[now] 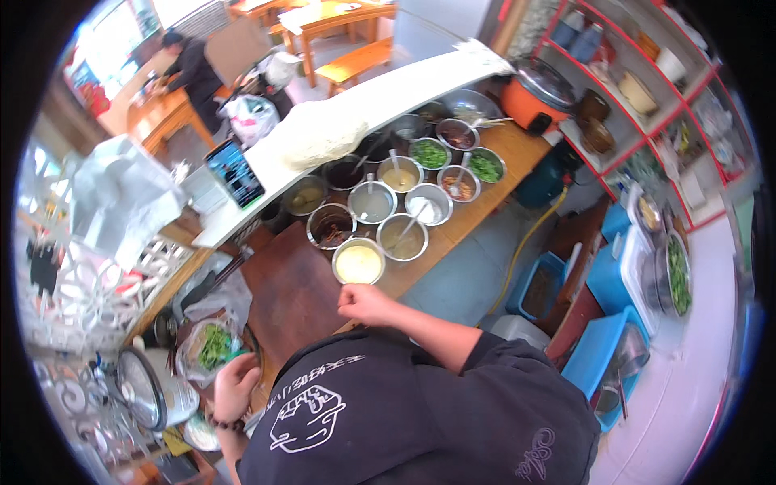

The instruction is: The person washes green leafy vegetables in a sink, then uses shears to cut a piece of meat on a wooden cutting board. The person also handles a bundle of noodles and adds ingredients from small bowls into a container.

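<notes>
My right hand [361, 304] is closed in a fist at the front edge of the counter. It is just below a metal pot of pale yellow contents [359, 264]; whatever the fist may hold is hidden. On the left, my left hand [236, 385] hangs with loosely bent fingers, and no held thing shows in it. Just beyond it lies a clear plastic bag [187, 356] with leafy greens [216, 345] inside. Several metal pots stand close together, among them one of white powder [427, 205], one of dark red sauce [330, 227] and one of chopped greens [429, 153], some with spoons.
An orange rice cooker [537, 95] stands at the counter's far right end. A phone [235, 173] leans on the white ledge [271, 158]. Red-edged shelves [647, 121] and blue tubs [594, 356] are on the right. Across the ledge, a person [192, 77] sits at a table.
</notes>
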### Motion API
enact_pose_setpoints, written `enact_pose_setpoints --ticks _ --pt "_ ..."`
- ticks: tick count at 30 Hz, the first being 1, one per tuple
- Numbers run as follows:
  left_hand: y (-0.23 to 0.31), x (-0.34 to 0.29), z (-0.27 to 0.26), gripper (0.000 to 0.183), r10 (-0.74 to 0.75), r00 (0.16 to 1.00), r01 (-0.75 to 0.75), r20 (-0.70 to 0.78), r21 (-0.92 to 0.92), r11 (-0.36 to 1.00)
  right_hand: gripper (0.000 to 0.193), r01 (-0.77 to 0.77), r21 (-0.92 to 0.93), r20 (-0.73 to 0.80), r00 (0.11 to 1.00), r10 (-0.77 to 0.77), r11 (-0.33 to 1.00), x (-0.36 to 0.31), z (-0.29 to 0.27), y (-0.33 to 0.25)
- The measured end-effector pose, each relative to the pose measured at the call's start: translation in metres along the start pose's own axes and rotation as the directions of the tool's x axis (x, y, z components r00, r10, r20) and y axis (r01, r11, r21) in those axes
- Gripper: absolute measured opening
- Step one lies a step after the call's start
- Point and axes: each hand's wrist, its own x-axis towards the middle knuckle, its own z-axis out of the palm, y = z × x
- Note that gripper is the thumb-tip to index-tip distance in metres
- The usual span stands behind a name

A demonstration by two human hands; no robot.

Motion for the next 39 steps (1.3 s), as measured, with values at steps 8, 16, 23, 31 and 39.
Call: enact_pose_setpoints --ticks 8,16,23,31,39 --pt "0.019 0.016 0.019 0.038 0.124 0.992 -0.126 0.025 0.211 0.969 0.023 0.061 0.09 -0.062 0.997 -0.055 0.994 0.026 -0.034 -0.012" --pt "-0.027 -0.018 0.023 0.041 -0.017 0.996 0.027 -0.09 0.113 0.993 0.021 0.224 0.182 -0.098 0.973 -0.209 0.957 0.114 -0.047 -0.088" --pt "-0.034 -0.043 0.024 0.04 -0.124 0.981 0.14 -0.147 0.108 0.984 0.031 0.27 0.153 -0.258 0.94 -0.225 0.951 0.166 -0.051 -0.143" --pt "-0.049 -0.046 0.034 0.037 -0.155 0.975 0.162 -0.158 0.032 0.986 0.053 0.446 -0.181 -0.416 0.773 -0.479 0.876 0.236 -0.052 -0.165" --pt "-0.044 -0.044 0.033 0.04 -0.135 0.976 0.145 -0.171 0.049 0.988 0.04 0.371 0.001 -0.206 0.909 -0.362 0.929 0.26 -0.041 -0.203"
